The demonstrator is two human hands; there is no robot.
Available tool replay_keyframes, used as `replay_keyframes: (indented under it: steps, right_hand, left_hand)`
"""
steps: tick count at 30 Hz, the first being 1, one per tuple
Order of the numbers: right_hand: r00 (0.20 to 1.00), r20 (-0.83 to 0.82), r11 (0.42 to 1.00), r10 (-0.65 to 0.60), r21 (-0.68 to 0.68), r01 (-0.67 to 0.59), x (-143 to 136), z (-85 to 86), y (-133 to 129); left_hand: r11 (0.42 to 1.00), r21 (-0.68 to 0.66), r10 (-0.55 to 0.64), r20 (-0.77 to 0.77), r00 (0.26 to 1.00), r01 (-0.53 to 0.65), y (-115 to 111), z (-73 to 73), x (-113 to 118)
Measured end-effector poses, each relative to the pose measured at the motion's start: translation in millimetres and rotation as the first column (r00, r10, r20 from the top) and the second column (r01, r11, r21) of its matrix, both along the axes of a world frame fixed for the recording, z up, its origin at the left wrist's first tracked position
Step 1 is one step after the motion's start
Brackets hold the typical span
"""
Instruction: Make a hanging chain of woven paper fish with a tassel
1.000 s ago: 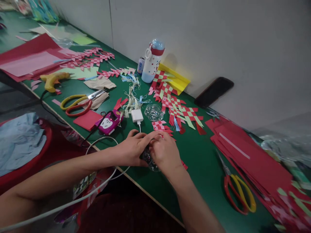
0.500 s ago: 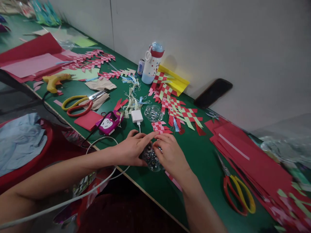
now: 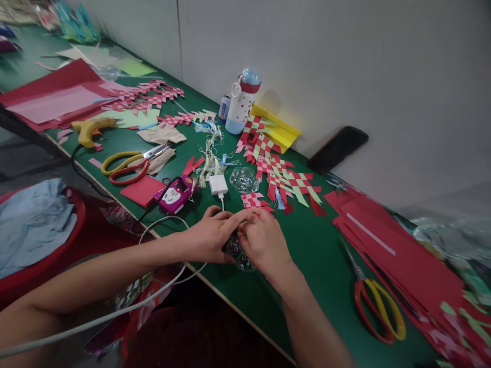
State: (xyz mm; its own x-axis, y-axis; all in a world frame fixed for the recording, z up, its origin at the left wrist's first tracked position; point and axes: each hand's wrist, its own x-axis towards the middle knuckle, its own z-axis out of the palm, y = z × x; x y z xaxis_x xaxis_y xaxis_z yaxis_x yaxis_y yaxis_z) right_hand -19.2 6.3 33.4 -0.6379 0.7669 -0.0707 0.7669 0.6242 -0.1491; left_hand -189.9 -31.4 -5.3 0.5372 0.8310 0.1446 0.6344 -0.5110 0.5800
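Note:
My left hand (image 3: 210,237) grips the left side of a transparent flower-shaped case (image 3: 244,260) filled with small black-and-white pieces that look like googly eyes. Over the same case, my right hand (image 3: 266,244) has its fingers drawn together near the left fingertips; whatever they pinch is hidden. Just beyond the hands lies a red-and-pink woven paper fish (image 3: 251,200). Behind it rests a second transparent flower-shaped tray (image 3: 244,181) holding similar small pieces. A white charger plug (image 3: 218,184) with a cable sits close to my left hand.
Scissors (image 3: 134,162) and a yellow glue gun (image 3: 92,128) lie left, near a purple power socket (image 3: 176,194). Other scissors (image 3: 374,301) and red paper sheets (image 3: 402,245) are at right. A bottle (image 3: 242,105) and phone (image 3: 338,148) stand along the wall.
My right hand has shifted slightly left and up over the case, and its fingers have closed together near the left fingertips. My left hand keeps its hold on the case.

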Motion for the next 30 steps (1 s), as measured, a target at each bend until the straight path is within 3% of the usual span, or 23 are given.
replay_keyframes:
  steps: [4,7,11,16,21,25,28,30]
  right_hand:
    - [0.95,-0.3,0.988,-0.088,-0.144,0.046,18.7,4.1,-3.9]
    - [0.842,-0.473,0.953,-0.259,-0.269,0.142,32.7,10.2,-10.0]
    - [0.662,-0.618,0.906,-0.424,-0.289,0.31,55.5,20.2,-18.4]
    - [0.455,-0.709,0.812,-0.539,-0.295,0.504,103.6,17.5,-33.5]
    - [0.351,-0.699,0.736,-0.623,-0.371,0.566,143.6,3.6,-62.4]
    - [0.337,-0.673,0.708,-0.658,-0.4,0.582,152.1,0.6,-87.3]
    - [0.345,-0.67,0.71,-0.658,-0.4,0.579,154.3,1.3,-100.1]
    - [0.346,-0.678,0.715,-0.649,-0.387,0.583,157.8,1.8,-106.4]
  left_hand:
    - [1.0,0.0,0.002,0.038,0.999,-0.002,-0.3,1.4,-0.3]
    - [1.0,-0.003,0.01,0.075,0.997,-0.01,1.1,7.4,-0.9]
    - [0.999,-0.005,0.054,0.119,0.991,-0.054,5.5,26.3,-5.3]
    - [0.966,0.027,0.247,0.202,0.948,-0.258,21.2,63.2,-32.5]
    - [0.836,0.116,0.499,0.245,0.831,-0.536,59.7,85.5,-91.9]
    - [0.714,0.099,0.684,0.11,0.721,-0.693,90.6,75.7,-133.0]
    - [0.631,0.075,0.775,-0.019,0.631,-0.773,99.3,56.2,-144.5]
    - [0.609,0.111,0.793,-0.066,0.606,-0.785,98.2,43.3,-145.8]
